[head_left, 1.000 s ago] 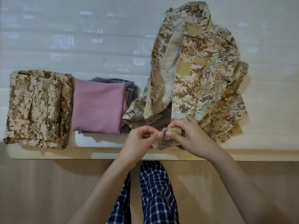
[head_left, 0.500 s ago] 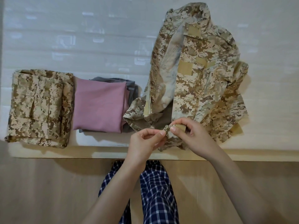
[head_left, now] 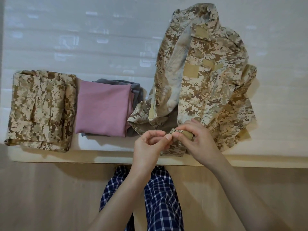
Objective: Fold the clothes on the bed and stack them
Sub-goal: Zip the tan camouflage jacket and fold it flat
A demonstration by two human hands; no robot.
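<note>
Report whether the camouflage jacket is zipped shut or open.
Open: the tan camouflage jacket lies with its front parted, pale lining showing; left hand and right hand pinch its bottom edge.

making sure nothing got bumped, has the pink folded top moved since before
No. The pink folded top keeps its place beside the folded camo garment and bed edge.

trousers (head_left: 40, 110) left, tops (head_left: 103, 107) (perhaps stacked) beside, jacket (head_left: 205, 77) right

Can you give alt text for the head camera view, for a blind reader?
The left hand and right hand pinch the bottom edge of an open camouflage jacket on a bed. Left of it lie a folded camouflage garment and a pink garment atop a grey garment.
</note>
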